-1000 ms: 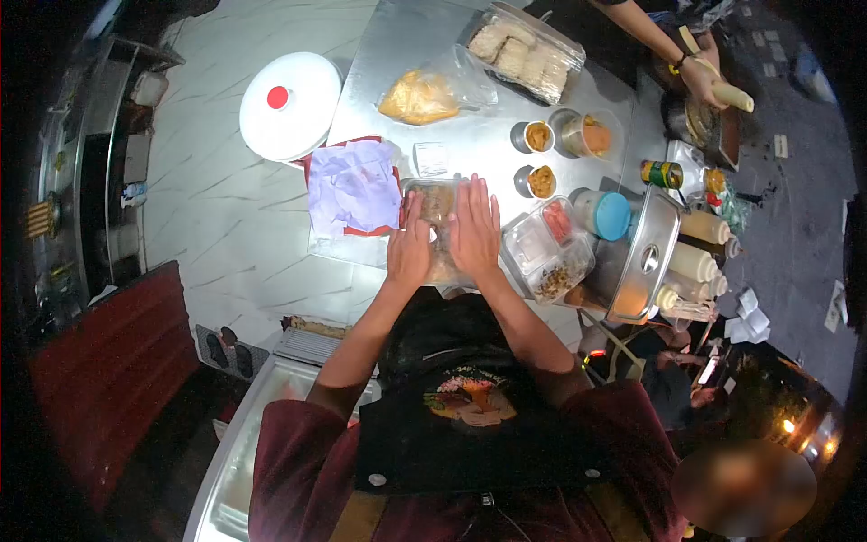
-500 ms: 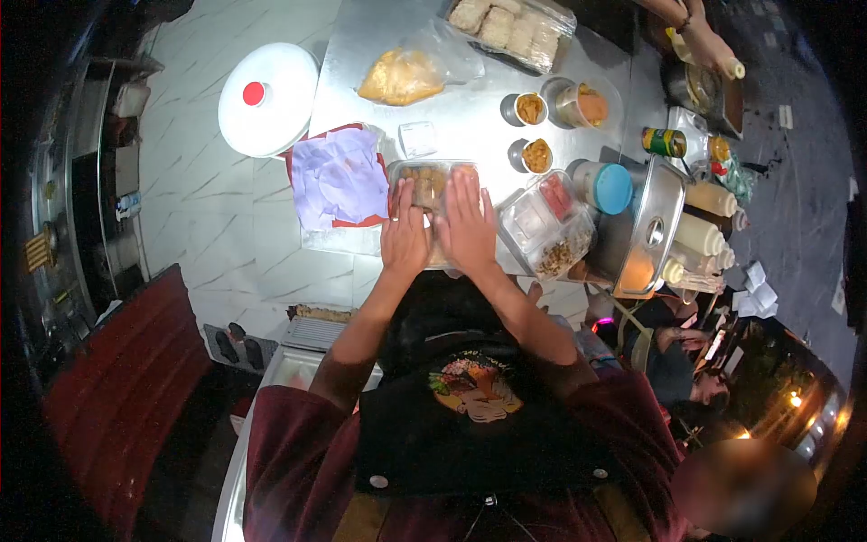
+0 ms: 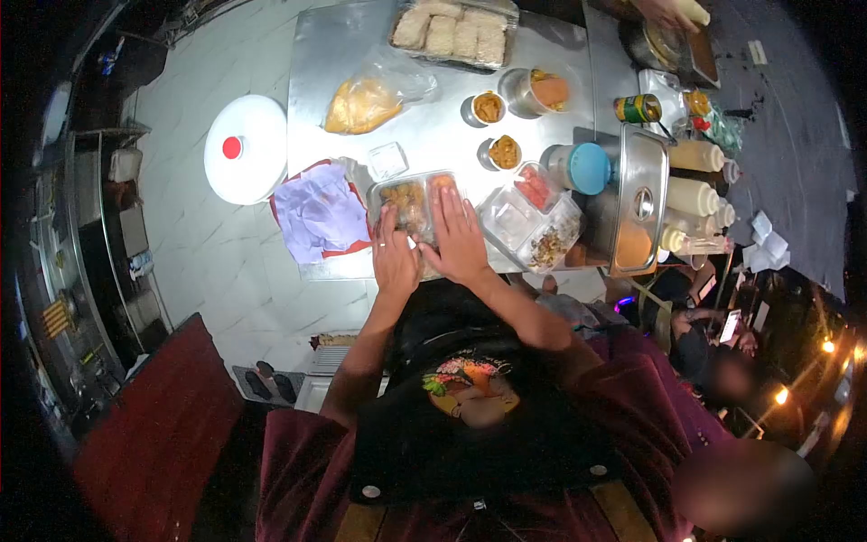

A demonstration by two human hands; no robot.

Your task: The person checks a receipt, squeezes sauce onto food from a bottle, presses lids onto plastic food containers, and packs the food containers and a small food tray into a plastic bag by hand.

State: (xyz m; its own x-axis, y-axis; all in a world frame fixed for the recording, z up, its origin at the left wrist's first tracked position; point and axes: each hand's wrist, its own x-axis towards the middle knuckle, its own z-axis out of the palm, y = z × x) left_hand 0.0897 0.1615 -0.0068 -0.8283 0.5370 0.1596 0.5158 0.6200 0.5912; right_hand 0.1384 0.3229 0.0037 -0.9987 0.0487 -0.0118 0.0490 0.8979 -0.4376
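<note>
A clear plastic food container (image 3: 404, 191) with brownish pieces and something orange in it lies at the near edge of the metal table. My left hand (image 3: 396, 262) rests on its left near part, fingers stretched out. Flat over its right side lies my right hand (image 3: 459, 239), fingers extended towards the far edge. Both palms hide much of the container's near half. Left of it is a red tray (image 3: 359, 242) covered with crumpled white paper (image 3: 316, 212). A sectioned clear container (image 3: 506, 221) with red and brown bits sits to the right.
Beyond my hands are a bag of orange food (image 3: 361, 104), a tray of pale breaded blocks (image 3: 442, 34) and two small cups (image 3: 488, 108). Right stand a blue-lidded tub (image 3: 589, 169), a steel pan (image 3: 643, 203) and squeeze bottles (image 3: 695, 155). Another person's hand (image 3: 666, 13) is far right.
The view has shifted, so the table items sit lower and further left. Both my hands stay on the container, the right one spread across its right side. The other person's hand has moved up.
</note>
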